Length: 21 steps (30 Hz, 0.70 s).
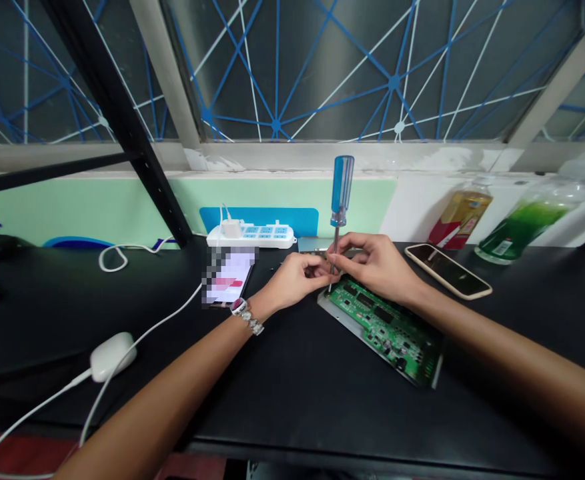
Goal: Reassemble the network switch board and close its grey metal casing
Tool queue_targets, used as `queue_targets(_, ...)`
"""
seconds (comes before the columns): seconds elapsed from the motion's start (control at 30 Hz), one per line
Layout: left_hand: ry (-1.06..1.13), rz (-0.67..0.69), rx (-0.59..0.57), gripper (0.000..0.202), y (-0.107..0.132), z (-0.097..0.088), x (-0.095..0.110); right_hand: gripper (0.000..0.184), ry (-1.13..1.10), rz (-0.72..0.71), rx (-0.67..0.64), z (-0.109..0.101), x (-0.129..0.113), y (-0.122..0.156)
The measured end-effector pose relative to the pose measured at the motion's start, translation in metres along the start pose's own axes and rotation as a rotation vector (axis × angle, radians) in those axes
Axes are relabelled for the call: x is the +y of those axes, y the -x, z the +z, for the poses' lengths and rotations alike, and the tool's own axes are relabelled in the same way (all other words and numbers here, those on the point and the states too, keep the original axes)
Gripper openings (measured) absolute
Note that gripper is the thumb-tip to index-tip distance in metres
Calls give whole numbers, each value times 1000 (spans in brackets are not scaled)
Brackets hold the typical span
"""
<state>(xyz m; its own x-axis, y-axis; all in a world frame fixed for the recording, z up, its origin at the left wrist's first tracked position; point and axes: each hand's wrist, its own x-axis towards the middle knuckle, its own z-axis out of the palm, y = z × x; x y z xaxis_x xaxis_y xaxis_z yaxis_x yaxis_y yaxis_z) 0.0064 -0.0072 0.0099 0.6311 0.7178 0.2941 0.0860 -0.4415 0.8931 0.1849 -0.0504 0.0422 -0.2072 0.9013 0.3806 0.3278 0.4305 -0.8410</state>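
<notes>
A screwdriver (342, 187) with a clear blue handle stands almost upright, its tip down at the left corner of a green circuit board (372, 307). My right hand (372, 263) pinches its metal shaft below the handle. Lower down, the fingertips of my left hand (299, 275) close around the shaft near the tip. Whether a screw sits under the tip is hidden by the fingers. The board lies on a grey metal plate (345, 321), slanting across the black desk. A bracelet-like watch (245, 313) is on my left wrist.
Left of the board lie a lit phone (231, 277) and a white charger (113, 357) with its cable. A power strip (252, 235) runs along the wall. To the right are a cased phone (447, 270), a red-labelled bottle (459, 213) and a green drink bottle (522, 223).
</notes>
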Motion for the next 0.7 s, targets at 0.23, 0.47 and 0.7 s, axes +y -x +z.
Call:
queue_targets(0.23, -39, 18, 12, 22, 0, -1, 1, 11, 20, -32, 3, 1, -1, 0)
queue_targets(0.47, -59, 26, 32, 21, 1, -2, 2, 7, 47, -50, 10, 0, -2, 1)
queue_targets(0.7, -73, 31, 31, 21, 1, -3, 7, 6, 28, -77, -1, 1, -3, 1)
